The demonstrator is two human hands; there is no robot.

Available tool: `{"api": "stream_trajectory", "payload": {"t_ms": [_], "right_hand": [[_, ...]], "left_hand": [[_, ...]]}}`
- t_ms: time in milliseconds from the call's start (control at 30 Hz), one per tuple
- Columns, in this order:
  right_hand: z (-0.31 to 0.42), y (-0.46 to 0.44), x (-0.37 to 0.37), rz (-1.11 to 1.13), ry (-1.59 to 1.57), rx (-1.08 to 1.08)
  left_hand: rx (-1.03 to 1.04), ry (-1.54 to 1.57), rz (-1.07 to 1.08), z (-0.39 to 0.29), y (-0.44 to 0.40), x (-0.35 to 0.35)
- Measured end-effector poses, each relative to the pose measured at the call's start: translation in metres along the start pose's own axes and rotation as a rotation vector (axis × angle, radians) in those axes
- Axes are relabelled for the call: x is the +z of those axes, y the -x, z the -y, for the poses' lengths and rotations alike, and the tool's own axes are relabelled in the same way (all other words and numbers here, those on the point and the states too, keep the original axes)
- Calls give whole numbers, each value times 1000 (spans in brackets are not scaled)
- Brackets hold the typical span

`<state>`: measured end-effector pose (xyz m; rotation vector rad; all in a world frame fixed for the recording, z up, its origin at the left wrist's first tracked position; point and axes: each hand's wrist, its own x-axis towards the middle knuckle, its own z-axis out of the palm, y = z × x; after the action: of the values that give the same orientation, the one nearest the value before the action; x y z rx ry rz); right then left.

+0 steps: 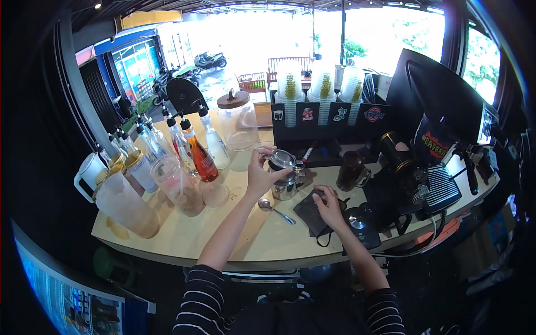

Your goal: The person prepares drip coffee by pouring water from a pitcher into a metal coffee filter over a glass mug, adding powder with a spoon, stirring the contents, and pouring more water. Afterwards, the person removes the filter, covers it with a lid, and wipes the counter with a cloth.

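My left hand (262, 176) has its thumb and fingers around the rim of a round metal coffee dripper with a shiny lid (283, 160). It sits at the top of a steel pitcher (285, 191); whether they touch is hard to see. My right hand (329, 206) rests over a folded dark cloth (308, 213), fingers bent loosely; whether they grip it I cannot tell. A metal spoon (276, 211) lies on the counter just in front of the pitcher. Beyond my right hand stands a dark glass mug (352, 172).
Pump bottles (199, 152), a cloudy plastic jug (127, 206) and a clear tub (177, 187) crowd the left. A glass jar (237, 125) stands behind. Cup stacks (322, 92) rise from a black organizer (329, 131). A coffee machine (441, 111) and scale (363, 229) occupy the right.
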<state>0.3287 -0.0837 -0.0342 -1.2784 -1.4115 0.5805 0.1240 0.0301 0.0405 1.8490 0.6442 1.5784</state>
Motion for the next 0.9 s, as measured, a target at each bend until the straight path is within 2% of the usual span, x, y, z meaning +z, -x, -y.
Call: {"api": "stream_trajectory", "payload": {"t_ms": [167, 233, 333, 533, 600, 633, 700, 733, 800, 900], "right_hand": [[4, 3, 2, 3, -2, -21], [5, 4, 3, 7, 6, -5], [7, 6, 4, 1, 11, -36], [29, 13, -4, 47, 133, -46], [23, 16, -9, 39, 426, -214], [22, 20, -7, 41, 426, -211], [20, 30, -5, 193, 706, -108], [15, 34, -2, 193, 709, -106], [7, 39, 7, 129, 797, -204], [4, 41, 7, 113, 811, -213]], "left_hand": [[-32, -58, 10, 0, 6, 0], [-117, -137, 30, -2, 8, 0], [-73, -139, 20, 2, 8, 1], [-117, -213, 95, 14, 22, -8], [-143, -228, 130, 20, 32, -8], [-169, -244, 161, 23, 36, -8], [-235, -247, 176, 24, 41, -3], [-296, -251, 191, 21, 42, 0], [-304, -273, 161, 18, 38, 3], [-282, -281, 86, 20, 32, 14]]}}
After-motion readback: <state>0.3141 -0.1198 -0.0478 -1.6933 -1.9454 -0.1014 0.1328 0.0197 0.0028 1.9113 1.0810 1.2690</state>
